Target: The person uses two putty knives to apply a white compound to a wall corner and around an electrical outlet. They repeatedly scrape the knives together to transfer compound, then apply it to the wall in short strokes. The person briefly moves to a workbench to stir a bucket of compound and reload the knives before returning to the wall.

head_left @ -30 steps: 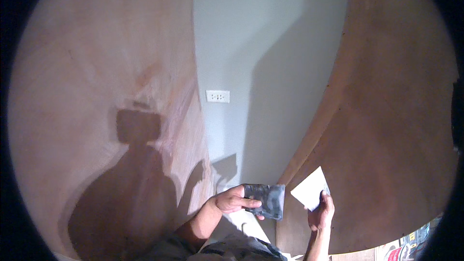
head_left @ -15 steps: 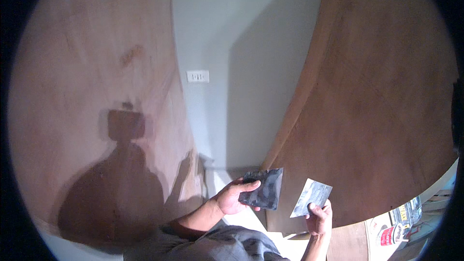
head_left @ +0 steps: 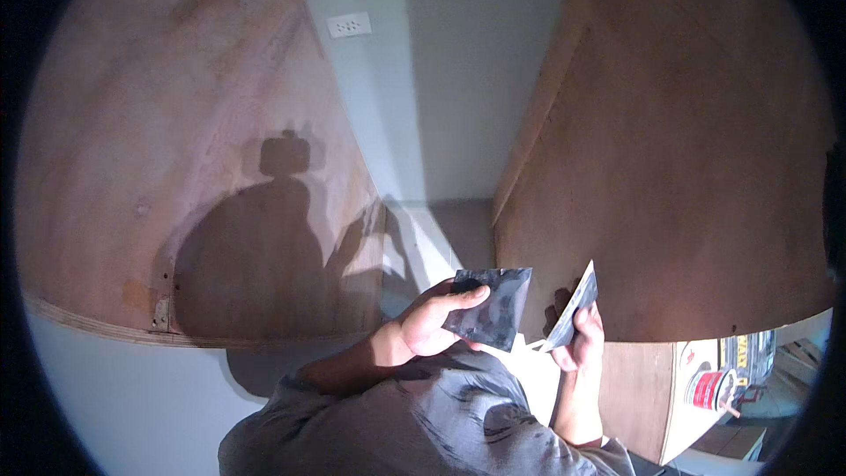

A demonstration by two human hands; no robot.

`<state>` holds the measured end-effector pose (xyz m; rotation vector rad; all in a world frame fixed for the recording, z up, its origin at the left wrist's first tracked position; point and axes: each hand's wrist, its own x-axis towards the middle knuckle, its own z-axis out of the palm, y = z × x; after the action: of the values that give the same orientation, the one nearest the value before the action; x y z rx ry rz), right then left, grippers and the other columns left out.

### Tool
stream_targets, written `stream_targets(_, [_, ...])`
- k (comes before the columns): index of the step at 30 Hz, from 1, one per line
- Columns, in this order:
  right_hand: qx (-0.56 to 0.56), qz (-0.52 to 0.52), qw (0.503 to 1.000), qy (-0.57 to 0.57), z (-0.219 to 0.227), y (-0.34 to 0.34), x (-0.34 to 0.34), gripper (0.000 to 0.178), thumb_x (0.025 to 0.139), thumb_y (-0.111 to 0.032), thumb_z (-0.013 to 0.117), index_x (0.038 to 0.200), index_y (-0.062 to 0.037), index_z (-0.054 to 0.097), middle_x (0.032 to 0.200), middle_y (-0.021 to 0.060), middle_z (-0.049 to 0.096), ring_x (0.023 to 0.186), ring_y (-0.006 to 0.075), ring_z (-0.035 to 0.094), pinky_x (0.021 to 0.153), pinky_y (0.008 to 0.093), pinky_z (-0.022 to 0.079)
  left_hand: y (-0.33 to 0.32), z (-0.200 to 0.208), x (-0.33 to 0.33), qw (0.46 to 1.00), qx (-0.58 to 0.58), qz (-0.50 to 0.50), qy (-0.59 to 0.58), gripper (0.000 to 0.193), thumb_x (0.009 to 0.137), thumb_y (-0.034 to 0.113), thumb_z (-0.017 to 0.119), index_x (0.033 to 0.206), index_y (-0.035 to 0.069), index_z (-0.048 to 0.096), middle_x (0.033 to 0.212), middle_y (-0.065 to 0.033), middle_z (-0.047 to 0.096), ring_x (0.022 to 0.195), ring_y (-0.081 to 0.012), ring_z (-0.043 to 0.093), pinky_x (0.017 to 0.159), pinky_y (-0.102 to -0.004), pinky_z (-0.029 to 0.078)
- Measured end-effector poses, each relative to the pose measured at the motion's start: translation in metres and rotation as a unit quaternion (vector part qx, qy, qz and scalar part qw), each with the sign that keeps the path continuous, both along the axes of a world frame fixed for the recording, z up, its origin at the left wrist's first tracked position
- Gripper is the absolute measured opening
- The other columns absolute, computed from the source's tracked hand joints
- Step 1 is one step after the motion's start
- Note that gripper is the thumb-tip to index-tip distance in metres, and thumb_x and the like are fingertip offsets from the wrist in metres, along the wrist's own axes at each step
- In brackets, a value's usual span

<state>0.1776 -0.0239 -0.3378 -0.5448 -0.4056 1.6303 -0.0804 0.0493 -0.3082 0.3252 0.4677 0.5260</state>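
Note:
My left hand (head_left: pixel 427 324) grips a dark, flat rectangular plate (head_left: pixel 498 313) with grey smears, its thumb on top of the face. My right hand (head_left: pixel 582 340) holds a thin, pale-grey flat plate (head_left: pixel 575 304), turned nearly edge-on with a corner pointing up. A gap separates the two plates, and both are held in front of my body. What my fingers do behind each plate is mostly hidden.
Large plywood panels stand at left (head_left: pixel 115 185) and right (head_left: pixel 670 167), with a grey wall (head_left: pixel 467 106) and a white socket (head_left: pixel 350 25) between. A red-and-white tub (head_left: pixel 708 390) and a black-and-yellow case (head_left: pixel 756 353) sit at lower right. A metal hinge (head_left: pixel 161 312) shows on the left panel.
The view has tipped downward, showing the left panel's lower edge and more of my shirt. The right-hand plate has turned from face-on to nearly edge-on. Both hands keep their hold.

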Motion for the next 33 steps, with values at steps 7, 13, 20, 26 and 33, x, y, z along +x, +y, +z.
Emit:
stream_targets(7, [-0.191, -0.272, 0.942, -0.04, 0.007, 0.057, -0.077, 0.044, 0.096, -0.062, 0.055, 0.112, -0.0212, 0.056, 0.085, 0.0023, 0.055, 0.052, 0.0155, 0.053, 0.038, 0.0263, 0.045, 0.05, -0.036, -0.002, 0.983, -0.036, -0.166, -0.074, 0.037, 0.102, 0.033, 0.059, 0.125, 0.005, 0.061, 0.099, -0.0078, 0.072, 0.077, -0.0174, 0.071, 0.053, -0.0308, 0.056])
stream_targets(13, [-0.115, -0.292, 0.943, -0.112, -0.041, 0.018, -0.111, 0.043, 0.087, -0.041, 0.078, 0.112, -0.0091, 0.063, 0.086, 0.0001, 0.064, 0.07, 0.0138, 0.065, 0.062, 0.0296, 0.054, 0.074, -0.033, -0.007, 0.953, -0.106, -0.265, -0.099, 0.032, 0.098, 0.033, 0.065, 0.118, 0.008, 0.065, 0.101, -0.0053, 0.073, 0.086, -0.0165, 0.072, 0.059, -0.0335, 0.059])
stream_targets(20, [-0.076, -0.392, 0.912, -0.097, -0.046, -0.043, -0.166, 0.039, 0.091, -0.033, 0.075, 0.114, -0.0044, 0.063, 0.091, 0.0035, 0.07, 0.078, 0.014, 0.069, 0.07, 0.0305, 0.058, 0.095, -0.041, -0.038, 0.964, 0.19, -0.185, -0.033, 0.029, 0.102, 0.026, 0.057, 0.117, 0.002, 0.061, 0.096, -0.0103, 0.071, 0.077, -0.0194, 0.071, 0.055, -0.0302, 0.056])
stream_targets(26, [-0.111, -0.59, 0.774, -0.199, -0.009, -0.027, -0.206, 0.049, 0.089, -0.019, 0.075, 0.13, 0.0008, 0.058, 0.112, 0.0077, 0.067, 0.101, 0.0155, 0.064, 0.092, 0.0305, 0.052, 0.095, -0.057, -0.014, 0.851, 0.524, -0.016, 0.002, 0.032, 0.104, 0.022, 0.053, 0.121, -0.005, 0.057, 0.108, -0.013, 0.064, 0.091, -0.0206, 0.065, 0.075, -0.034, 0.054])
stream_targets(33, [-0.094, -0.677, 0.701, -0.203, -0.025, 0.013, -0.235, 0.054, 0.092, -0.011, 0.071, 0.14, 0.0038, 0.053, 0.12, 0.0089, 0.066, 0.105, 0.0129, 0.062, 0.096, 0.0269, 0.048, 0.093, -0.083, -0.015, 0.848, 0.524, 0.056, -0.048, 0.036, 0.104, 0.022, 0.052, 0.123, -0.008, 0.058, 0.114, -0.0129, 0.06, 0.106, -0.0212, 0.056, 0.094, -0.0323, 0.041])
